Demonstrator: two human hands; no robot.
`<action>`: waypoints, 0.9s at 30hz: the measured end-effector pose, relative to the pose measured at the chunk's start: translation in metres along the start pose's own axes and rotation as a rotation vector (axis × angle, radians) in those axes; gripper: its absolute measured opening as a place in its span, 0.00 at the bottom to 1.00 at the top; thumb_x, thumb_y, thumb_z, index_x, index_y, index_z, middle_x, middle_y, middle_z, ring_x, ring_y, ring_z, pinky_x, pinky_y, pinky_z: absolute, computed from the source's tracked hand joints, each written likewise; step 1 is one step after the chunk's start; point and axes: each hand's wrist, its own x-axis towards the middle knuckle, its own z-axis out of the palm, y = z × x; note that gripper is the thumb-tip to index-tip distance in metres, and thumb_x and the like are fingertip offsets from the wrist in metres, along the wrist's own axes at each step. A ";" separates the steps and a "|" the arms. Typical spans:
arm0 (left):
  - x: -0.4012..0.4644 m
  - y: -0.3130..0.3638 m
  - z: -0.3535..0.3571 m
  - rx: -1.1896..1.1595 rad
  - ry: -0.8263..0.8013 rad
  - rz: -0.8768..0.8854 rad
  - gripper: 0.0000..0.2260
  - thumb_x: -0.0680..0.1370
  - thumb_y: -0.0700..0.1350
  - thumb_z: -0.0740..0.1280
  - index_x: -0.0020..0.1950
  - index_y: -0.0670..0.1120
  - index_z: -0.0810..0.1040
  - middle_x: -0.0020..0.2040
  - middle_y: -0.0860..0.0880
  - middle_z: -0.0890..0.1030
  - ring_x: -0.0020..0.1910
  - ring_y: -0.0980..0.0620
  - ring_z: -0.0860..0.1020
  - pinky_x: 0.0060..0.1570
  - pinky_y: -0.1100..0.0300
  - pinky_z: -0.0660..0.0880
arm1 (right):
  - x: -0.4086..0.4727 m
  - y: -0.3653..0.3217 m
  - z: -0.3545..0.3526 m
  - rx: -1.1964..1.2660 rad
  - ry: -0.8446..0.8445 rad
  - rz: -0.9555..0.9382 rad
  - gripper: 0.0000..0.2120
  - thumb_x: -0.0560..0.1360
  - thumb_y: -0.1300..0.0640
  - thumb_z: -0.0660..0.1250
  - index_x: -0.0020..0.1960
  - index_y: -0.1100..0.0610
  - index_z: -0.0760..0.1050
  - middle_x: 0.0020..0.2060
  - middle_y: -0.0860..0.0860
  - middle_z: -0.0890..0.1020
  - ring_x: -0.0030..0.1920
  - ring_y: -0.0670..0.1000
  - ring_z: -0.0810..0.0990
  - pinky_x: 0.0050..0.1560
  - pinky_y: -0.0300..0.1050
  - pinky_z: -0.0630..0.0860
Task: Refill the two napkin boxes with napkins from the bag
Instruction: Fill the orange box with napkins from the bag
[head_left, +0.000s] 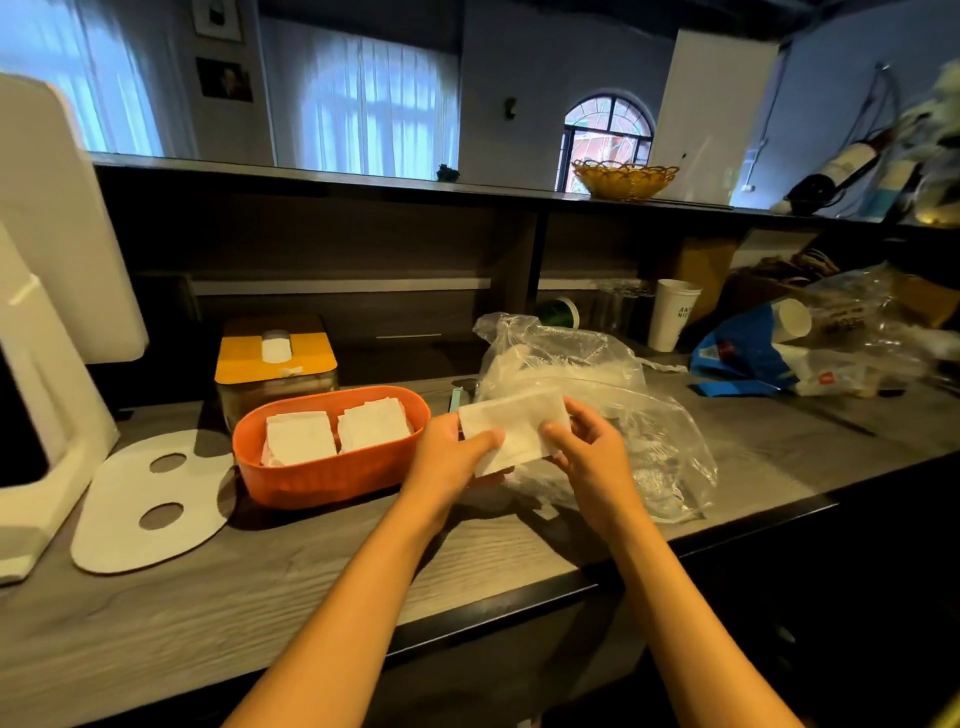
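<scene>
An open orange napkin box (332, 475) stands on the counter with two white napkin stacks inside. Its white oval lid (124, 519) with two holes lies flat to its left. Behind it stands a second box with a yellow lid (275, 353), a napkin poking from its slot. A clear plastic bag (597, 374) lies to the right of the orange box. Just above the bag's near part, my left hand (452, 452) and my right hand (587, 452) hold a white napkin stack (514, 426) between them, thumbs on top.
A large white appliance (47, 332) fills the left side. White paper cups (670, 312), a blue bag (743, 353) and crumpled plastic clutter the right of the counter. A yellow basket (623, 179) sits on the upper shelf. The counter's dark front edge runs diagonally below my arms.
</scene>
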 end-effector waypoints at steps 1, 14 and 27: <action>-0.004 -0.002 -0.004 0.048 0.019 0.031 0.13 0.78 0.39 0.68 0.62 0.47 0.78 0.51 0.49 0.84 0.49 0.53 0.82 0.48 0.57 0.81 | -0.004 0.000 0.003 -0.024 -0.045 0.000 0.16 0.76 0.67 0.67 0.61 0.55 0.76 0.52 0.53 0.84 0.52 0.53 0.84 0.47 0.47 0.82; -0.064 -0.025 -0.078 0.381 0.127 0.185 0.11 0.77 0.40 0.70 0.58 0.50 0.79 0.51 0.55 0.81 0.51 0.59 0.79 0.43 0.68 0.74 | -0.049 0.022 0.068 -0.450 -0.253 -0.038 0.11 0.78 0.58 0.67 0.59 0.46 0.74 0.54 0.46 0.78 0.55 0.49 0.79 0.53 0.50 0.81; -0.079 -0.012 -0.090 0.425 0.100 0.206 0.08 0.76 0.41 0.71 0.51 0.52 0.80 0.48 0.57 0.80 0.49 0.61 0.77 0.42 0.69 0.71 | -0.057 0.007 0.084 -0.452 -0.227 -0.082 0.15 0.77 0.63 0.67 0.58 0.45 0.74 0.53 0.45 0.79 0.54 0.45 0.80 0.51 0.44 0.82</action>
